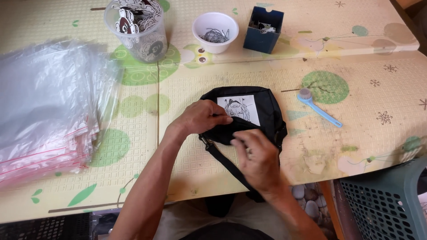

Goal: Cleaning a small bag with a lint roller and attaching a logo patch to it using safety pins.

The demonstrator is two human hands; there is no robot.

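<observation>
Black bag (262, 106) lies flat on patterned mat (200, 151), white picture patch facing up, strap (224, 162) trailing toward table edge. Left hand (200, 118) rests on bag's near edge, fingers curled, pinching fabric. Right hand (258, 155) just beside it, fingers bent onto same edge; exact grip cannot be told. Stack of clear plastic bags (44, 111) far left. Blue brush (318, 106) right of bag, apart.

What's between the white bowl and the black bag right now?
Nothing: in the head view, only bare patterned mat lies between the white bowl and the black bag.
</observation>
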